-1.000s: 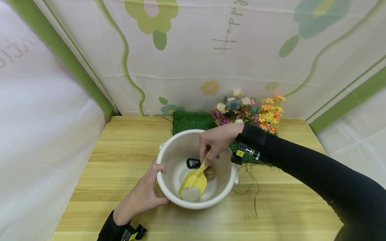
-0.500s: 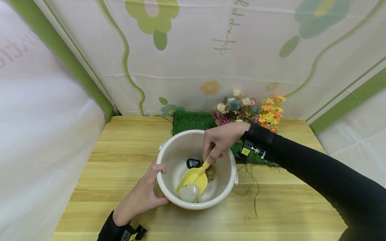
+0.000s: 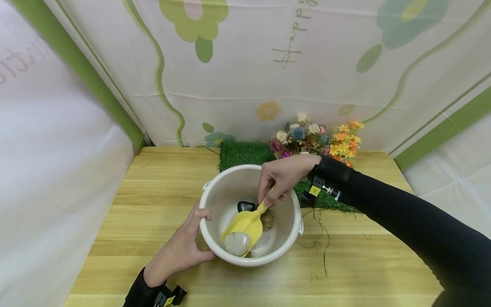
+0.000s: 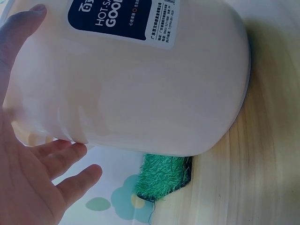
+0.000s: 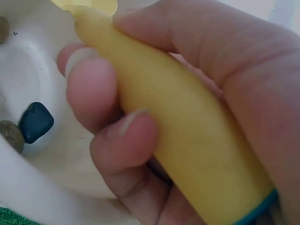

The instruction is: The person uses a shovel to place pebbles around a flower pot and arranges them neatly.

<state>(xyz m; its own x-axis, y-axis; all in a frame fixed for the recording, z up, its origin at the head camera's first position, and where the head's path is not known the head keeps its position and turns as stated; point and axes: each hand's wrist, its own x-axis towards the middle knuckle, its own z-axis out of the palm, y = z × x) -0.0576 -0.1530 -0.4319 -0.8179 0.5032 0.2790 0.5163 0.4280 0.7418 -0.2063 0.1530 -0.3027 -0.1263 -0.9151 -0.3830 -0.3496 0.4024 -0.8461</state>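
A white bucket (image 3: 292,245) stands on the wooden table, tipped slightly in the head view. My left hand (image 3: 185,245) grips its left rim, fingers over the edge and thumb against the outer wall. Inside, my right hand (image 3: 278,179) holds a yellow shovel (image 3: 245,224) by its thick handle (image 5: 173,122), fingers wrapped round it. A pale stone (image 3: 237,244) lies on the shovel's blade, close to the bucket's front wall. Around the blade on the bottom are a black stone (image 3: 246,206), a brown stone (image 3: 267,221) and another whitish stone (image 3: 261,248), partly hidden.
Behind the bucket lies a green artificial grass mat (image 3: 245,153), with a mixed bouquet (image 3: 299,136) and orange-yellow flowers (image 3: 345,143) on it. Thin dark strands (image 3: 324,238) lie on the table (image 3: 153,192) to the right. A patterned white curtain (image 3: 238,85) hangs behind.
The shovel has shifted a little left, carrying the pale stone toward the bucket's left-front wall and uncovering another whitish stone. My right hand has drawn slightly right; my left hand stays on the rim.
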